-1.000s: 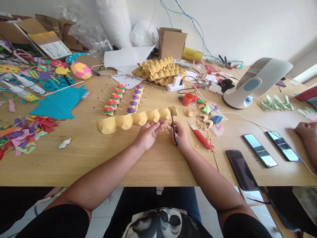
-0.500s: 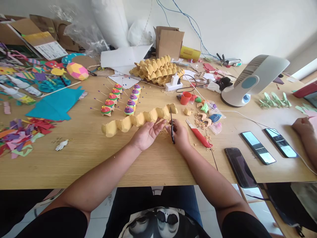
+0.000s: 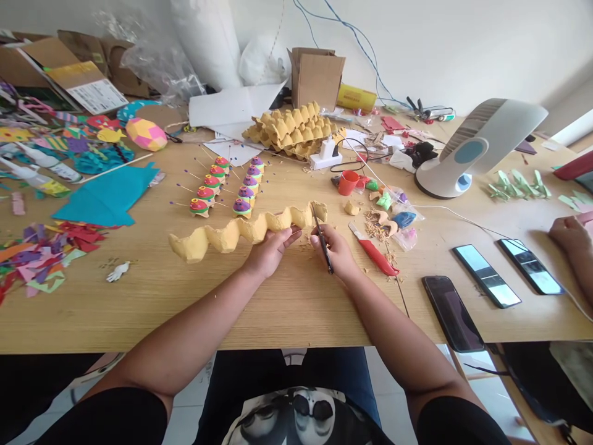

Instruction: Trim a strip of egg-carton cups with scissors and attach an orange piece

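Observation:
My left hand [image 3: 269,250] grips a long yellow egg-carton strip [image 3: 222,235] near its right end; the strip stretches left across the wooden table [image 3: 296,309]. My right hand [image 3: 336,250] is closed round black scissors [image 3: 322,238], whose blades meet the strip's right end. Cardboard crumbs [image 3: 306,245] lie between the hands. Two rows of painted carton cups with pins [image 3: 229,185] stand just behind the strip.
A red utility knife [image 3: 375,254] lies right of my right hand. Three phones [image 3: 486,283] lie at the right, with another person's hand [image 3: 569,238] at the edge. A white fan [image 3: 477,148], stacked egg cartons [image 3: 294,130], a red cup [image 3: 348,183] and coloured paper scraps [image 3: 41,253] surround the work.
The carton strip has tilted and shifted left, its left end moving further out. Both hands stayed in place with the scissors still at the strip's right end.

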The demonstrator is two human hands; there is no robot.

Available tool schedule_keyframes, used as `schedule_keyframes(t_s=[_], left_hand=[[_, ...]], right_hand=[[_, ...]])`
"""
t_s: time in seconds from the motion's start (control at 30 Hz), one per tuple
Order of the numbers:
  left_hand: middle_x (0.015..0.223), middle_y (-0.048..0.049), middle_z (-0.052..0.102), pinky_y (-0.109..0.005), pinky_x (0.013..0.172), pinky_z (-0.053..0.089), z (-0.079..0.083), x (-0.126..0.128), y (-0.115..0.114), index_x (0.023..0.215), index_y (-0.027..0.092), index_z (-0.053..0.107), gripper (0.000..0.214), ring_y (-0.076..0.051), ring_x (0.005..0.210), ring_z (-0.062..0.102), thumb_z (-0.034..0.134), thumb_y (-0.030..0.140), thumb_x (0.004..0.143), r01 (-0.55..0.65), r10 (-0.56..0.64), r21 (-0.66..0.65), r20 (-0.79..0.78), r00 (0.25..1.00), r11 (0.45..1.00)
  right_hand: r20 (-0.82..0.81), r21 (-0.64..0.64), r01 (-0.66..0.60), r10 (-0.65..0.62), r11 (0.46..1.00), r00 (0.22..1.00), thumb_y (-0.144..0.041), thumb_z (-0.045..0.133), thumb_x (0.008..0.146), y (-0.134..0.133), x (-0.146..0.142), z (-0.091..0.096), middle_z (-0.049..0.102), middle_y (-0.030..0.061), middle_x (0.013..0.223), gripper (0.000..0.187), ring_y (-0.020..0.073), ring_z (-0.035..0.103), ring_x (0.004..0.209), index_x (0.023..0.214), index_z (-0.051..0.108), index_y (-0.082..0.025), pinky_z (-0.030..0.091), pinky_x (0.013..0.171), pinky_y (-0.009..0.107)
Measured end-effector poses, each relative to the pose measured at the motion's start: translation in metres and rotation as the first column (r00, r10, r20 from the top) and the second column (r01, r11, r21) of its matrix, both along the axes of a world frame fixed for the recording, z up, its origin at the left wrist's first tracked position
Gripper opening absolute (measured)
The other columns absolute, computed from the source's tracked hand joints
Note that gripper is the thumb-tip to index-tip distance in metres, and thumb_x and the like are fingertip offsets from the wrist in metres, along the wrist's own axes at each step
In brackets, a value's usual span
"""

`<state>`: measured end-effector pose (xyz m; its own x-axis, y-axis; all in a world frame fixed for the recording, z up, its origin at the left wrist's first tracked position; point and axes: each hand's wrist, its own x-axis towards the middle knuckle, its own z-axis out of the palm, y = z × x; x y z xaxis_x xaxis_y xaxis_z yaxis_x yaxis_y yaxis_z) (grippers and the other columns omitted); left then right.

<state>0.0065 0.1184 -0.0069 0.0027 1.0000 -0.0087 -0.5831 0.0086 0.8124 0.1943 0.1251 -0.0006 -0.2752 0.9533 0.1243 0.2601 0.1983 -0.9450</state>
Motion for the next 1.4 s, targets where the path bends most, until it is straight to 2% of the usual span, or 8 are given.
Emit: schedule_keyframes(t_s=[0.1,0.3,0.5,0.67,0.83,1.03,1.3,1.4], left_hand=[[0.125,-0.0074,0.079,-0.042,0.107,0.059,-0.002,-0.001,-0.001,0.127,0.025,0.07,0.06,-0.027,0.121,0.074,0.091,0.038,0.072,0.037,-0.035,0.034,-0.055,0.998,0.999],[0.127,-0.0086,0.079,-0.041,0.106,0.059,-0.004,-0.002,-0.002,0.128,0.023,0.071,0.057,-0.029,0.123,0.073,0.089,0.041,0.077,0.056,-0.052,0.036,-0.107,0.993,0.998],[0.116,-0.0093,0.082,-0.04,0.099,0.061,-0.001,0.0,-0.003,0.123,0.021,0.073,0.057,-0.028,0.112,0.078,0.09,0.044,0.074,0.032,-0.031,0.008,-0.107,0.994,0.999],[0.108,-0.0084,0.083,-0.036,0.092,0.061,0.0,0.002,-0.002,0.117,0.019,0.074,0.055,-0.026,0.102,0.08,0.091,0.044,0.071,-0.007,0.004,-0.029,-0.087,0.996,1.0],[0.105,-0.0077,0.082,-0.036,0.091,0.061,-0.001,0.001,0.0,0.114,0.019,0.074,0.053,-0.025,0.101,0.08,0.092,0.042,0.07,-0.042,0.038,-0.037,-0.097,0.995,0.998],[0.105,-0.0061,0.082,-0.037,0.095,0.062,-0.001,-0.003,0.002,0.114,0.021,0.074,0.052,-0.025,0.103,0.078,0.091,0.043,0.071,-0.096,0.094,-0.008,-0.137,0.986,0.995],[0.088,-0.0029,0.078,-0.031,0.085,0.06,0.003,-0.006,0.008,0.112,0.021,0.068,0.055,-0.019,0.087,0.077,0.088,0.053,0.072,-0.164,0.161,-0.018,-0.121,0.979,0.986],[0.086,-0.0032,0.078,-0.03,0.082,0.06,0.003,-0.007,0.009,0.108,0.021,0.066,0.053,-0.019,0.086,0.077,0.086,0.057,0.073,-0.17,0.168,-0.004,-0.129,0.977,0.985]], right_hand=[[-0.057,-0.019,0.001,-0.002,1.0,0.998,-0.064,0.068,0.09,-0.001,-0.001,0.004,0.053,-0.0029,0.077,0.043,0.0152,0.048,0.07,0.094,0.058,-0.023,0.037,0.065,0.028],[-0.074,-0.019,0.026,-0.027,0.999,0.997,-0.063,0.069,0.09,-0.003,-0.003,0.004,0.054,-0.0024,0.076,0.042,0.0159,0.049,0.07,0.092,0.057,-0.023,0.039,0.067,0.029],[-0.045,-0.03,0.038,-0.039,0.999,0.998,-0.066,0.066,0.091,0.002,-0.003,-0.007,0.053,-0.002,0.076,0.043,0.0168,0.05,0.072,0.092,0.058,-0.023,0.039,0.066,0.029],[-0.07,-0.035,0.029,-0.031,0.999,0.997,-0.069,0.066,0.089,0.003,-0.006,-0.003,0.051,-0.0024,0.074,0.047,0.0161,0.05,0.071,0.088,0.056,-0.023,0.04,0.067,0.029],[-0.058,-0.04,0.021,-0.023,0.999,0.998,-0.076,0.066,0.085,0.007,-0.006,0.0,0.047,-0.0033,0.07,0.053,0.0146,0.045,0.067,0.084,0.055,-0.023,0.038,0.063,0.028],[-0.047,-0.047,-0.008,0.006,0.999,0.999,-0.075,0.068,0.085,0.011,-0.005,-0.006,0.043,-0.0043,0.068,0.053,0.0131,0.039,0.064,0.086,0.055,-0.023,0.033,0.061,0.029],[0.046,0.064,-0.013,0.01,0.998,0.999,-0.069,0.065,0.09,0.016,-0.005,-0.016,0.052,-0.0017,0.074,0.047,0.0156,0.048,0.071,0.085,0.058,-0.023,0.039,0.066,0.028],[0.06,0.06,-0.01,0.007,0.998,0.998,-0.069,0.066,0.09,0.013,-0.005,-0.015,0.053,-0.0018,0.075,0.046,0.0159,0.049,0.071,0.086,0.059,-0.023,0.039,0.066,0.028]])
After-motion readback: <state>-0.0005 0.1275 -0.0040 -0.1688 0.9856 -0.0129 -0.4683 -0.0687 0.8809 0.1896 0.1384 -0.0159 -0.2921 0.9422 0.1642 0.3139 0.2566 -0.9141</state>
